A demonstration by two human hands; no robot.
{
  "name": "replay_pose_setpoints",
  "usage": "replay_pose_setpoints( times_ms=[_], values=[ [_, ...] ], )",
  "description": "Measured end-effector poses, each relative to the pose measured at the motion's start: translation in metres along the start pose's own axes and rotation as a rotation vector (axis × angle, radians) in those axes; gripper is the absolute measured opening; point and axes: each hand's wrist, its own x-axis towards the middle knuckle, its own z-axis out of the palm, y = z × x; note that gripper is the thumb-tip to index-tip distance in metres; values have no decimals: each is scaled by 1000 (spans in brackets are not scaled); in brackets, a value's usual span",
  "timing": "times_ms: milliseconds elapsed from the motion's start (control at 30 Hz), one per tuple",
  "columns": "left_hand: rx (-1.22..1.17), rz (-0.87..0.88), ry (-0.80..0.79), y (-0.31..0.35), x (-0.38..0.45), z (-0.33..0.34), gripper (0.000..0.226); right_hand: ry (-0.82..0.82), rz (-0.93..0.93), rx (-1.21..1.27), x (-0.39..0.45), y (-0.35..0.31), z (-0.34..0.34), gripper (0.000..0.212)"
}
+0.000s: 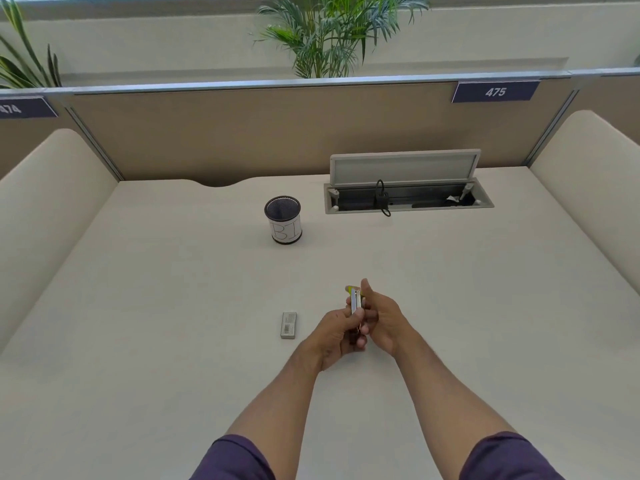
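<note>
A small stapler [355, 299] with a yellow top and a metal body is held upright above the desk, between both hands. My left hand [337, 336] grips its lower part with curled fingers. My right hand [381, 315] holds it from the right side, the thumb raised beside the yellow end. Most of the stapler's lower half is hidden by the fingers. A small grey staple box [288, 325] lies flat on the white desk [138, 341], just left of my left hand.
A black mesh pen cup [283, 220] with a white label stands toward the back middle. Behind it on the right, a cable tray [408, 199] is set into the desk with its lid raised. Cream side panels and a tan partition enclose the desk.
</note>
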Motion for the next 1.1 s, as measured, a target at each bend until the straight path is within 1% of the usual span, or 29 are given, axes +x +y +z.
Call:
replay_pose_setpoints(
  times_ms=[100,267,333,400,533,667,767,800,900,1000,1100],
  values=[
    [20,4,-16,0,-1,0,30,-28,21,8,1,-2,-1,56],
    [26,-3,16,-3,1,-3,39,-23,66,6,3,-3,-1,53],
    [32,-1,15,-3,0,-4,35,-21,71,7,3,-3,-1,57],
    [47,-13,16,-3,0,-5,32,-15,78,-21,3,-2,-1,55],
    [48,-23,40,-5,-2,-7,46,-21,93,-33,4,2,-1,57],
    [33,-18,48,-6,-2,-8,46,-24,91,-8,4,5,-1,57],
    [76,-27,42,-6,-1,-9,43,-17,86,-41,5,6,-2,59],
    [82,-24,65,-6,0,-8,45,-23,92,-43,5,5,-2,58],
    [135,11,211,-5,4,-7,54,-29,61,-47,7,2,0,56],
    [188,33,304,-3,8,-7,47,-20,-3,-119,6,1,3,52],
    [160,73,375,0,10,-4,43,-19,-48,-181,2,-1,6,51]
  ],
)
